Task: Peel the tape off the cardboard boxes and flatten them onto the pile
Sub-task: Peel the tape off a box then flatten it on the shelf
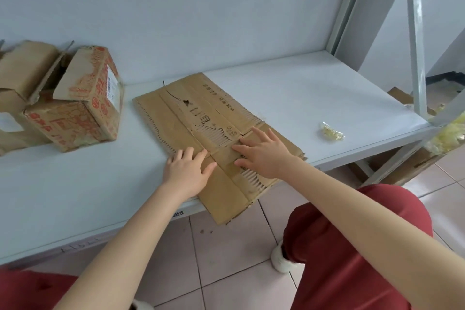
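A flattened brown cardboard box, its surface torn to bare corrugation in strips, lies on the white shelf with its near corner hanging over the front edge. My left hand presses flat on its near left part, fingers straight. My right hand presses flat beside it on the box's right part, fingers spread. At the left stands an unflattened box with orange print, its top flap open. Another plain brown open box sits behind it at the left edge.
A crumpled ball of peeled tape lies on the shelf's right side. A metal shelf upright rises at the right. More cardboard and tape scraps lie on the tiled floor below. My knees in red trousers are under the shelf edge.
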